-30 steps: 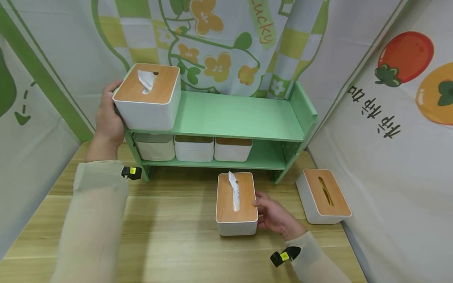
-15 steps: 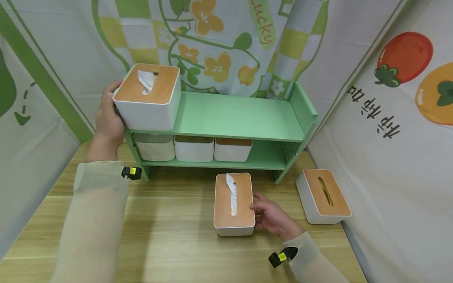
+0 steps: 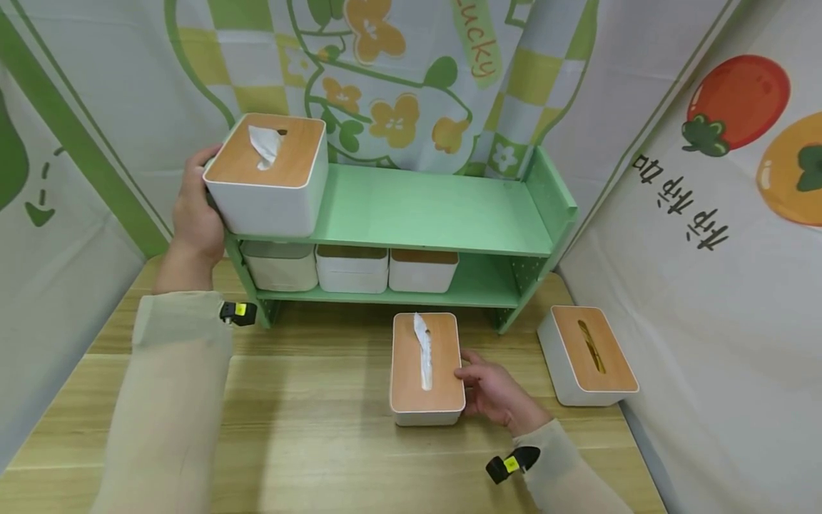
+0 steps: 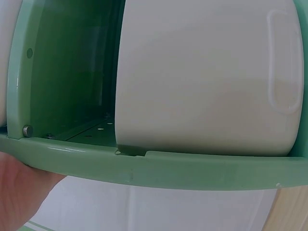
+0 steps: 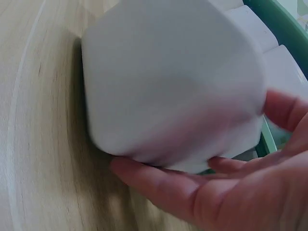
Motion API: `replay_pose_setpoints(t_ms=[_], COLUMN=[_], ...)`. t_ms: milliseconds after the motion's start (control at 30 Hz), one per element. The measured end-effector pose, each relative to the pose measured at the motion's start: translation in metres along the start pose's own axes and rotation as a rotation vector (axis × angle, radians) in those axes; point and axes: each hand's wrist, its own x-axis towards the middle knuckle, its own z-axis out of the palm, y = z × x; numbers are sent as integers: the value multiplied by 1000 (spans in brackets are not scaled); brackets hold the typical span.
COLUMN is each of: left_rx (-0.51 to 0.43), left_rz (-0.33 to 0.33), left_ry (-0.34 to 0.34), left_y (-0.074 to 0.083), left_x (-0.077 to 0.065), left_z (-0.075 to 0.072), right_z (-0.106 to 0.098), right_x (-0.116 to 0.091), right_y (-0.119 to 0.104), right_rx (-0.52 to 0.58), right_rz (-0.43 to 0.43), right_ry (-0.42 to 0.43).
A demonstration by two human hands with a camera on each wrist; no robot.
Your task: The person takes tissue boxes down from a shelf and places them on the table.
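Note:
A white tissue box with a wood-look lid (image 3: 424, 403) and a tissue in its slot sits over the table in front of the shelf. My right hand (image 3: 497, 396) grips it from the right, thumb on the lid's edge and fingers along its side; in the right wrist view the box (image 5: 168, 72) is blurred, with fingers (image 5: 159, 185) at its lower edge. A larger tissue box (image 3: 263, 207) stands at the left end of the green shelf's top (image 3: 424, 207). My left hand (image 3: 198, 210) rests against its left side, its fingertips partly hidden.
Three boxes, one of them a beige box (image 3: 282, 271), stand side by side on the lower shelf. Another tissue box (image 3: 594, 357) stands on the wooden table (image 3: 308, 457) at the right, by the printed fabric wall (image 3: 726, 307).
The right hand and its tissue box have shifted slightly left, and less of the box's front wall shows. The left hand and the larger box have stayed put.

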Motion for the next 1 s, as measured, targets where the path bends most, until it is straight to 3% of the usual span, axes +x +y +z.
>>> replay_pose_setpoints(t_ms=[133, 267, 433, 567, 733, 867, 1000], left_rx=[-3, 3, 13, 0, 14, 21, 19], left_rz=[-5, -14, -21, -23, -19, -1, 20], left_ry=[-2, -4, -4, -6, -3, -2, -2], left_y=[2, 3, 3, 3, 2, 1, 1], left_x=[-1, -1, -2, -3, -2, -1, -2], left_z=[0, 0, 0, 0, -1, -1, -1], right_z=[2, 7, 18, 30, 46, 57, 66], right_x=[1, 2, -3, -11, -20, -26, -30], right_y=[1, -1, -8, -8, 0, 5, 8], right_rx=[-27, -134, -507, -868, -1236, -1436, -1551], right_rz=[-14, -50, -153, -326, -485, -573, -616], right_ry=[82, 156, 274, 346, 370, 328, 274])
